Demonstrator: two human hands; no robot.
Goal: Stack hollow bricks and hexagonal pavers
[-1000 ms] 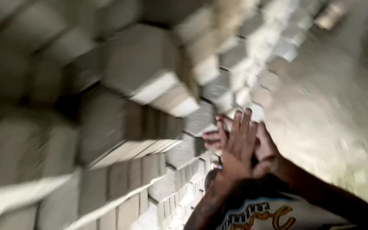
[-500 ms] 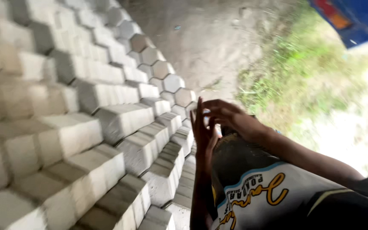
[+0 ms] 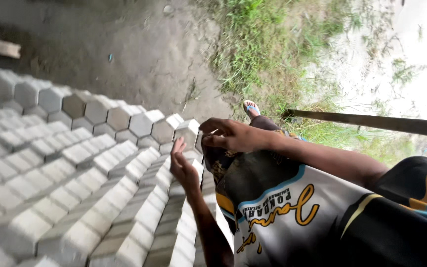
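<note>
Beside bare dirt (image 3: 139, 54) and grass (image 3: 268, 44), hexagonal pavers (image 3: 100, 163) stand stacked.

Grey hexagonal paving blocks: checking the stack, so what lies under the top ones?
Under the grey hexagonal paving blocks sit more stacked rows; the ground beneath is covered.

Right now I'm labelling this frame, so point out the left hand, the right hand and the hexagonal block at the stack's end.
left hand (image 3: 183, 168), head view, on the palm.
right hand (image 3: 233, 136), head view, on its back.
hexagonal block (image 3: 188, 132), head view, on its hexagonal face.
</note>
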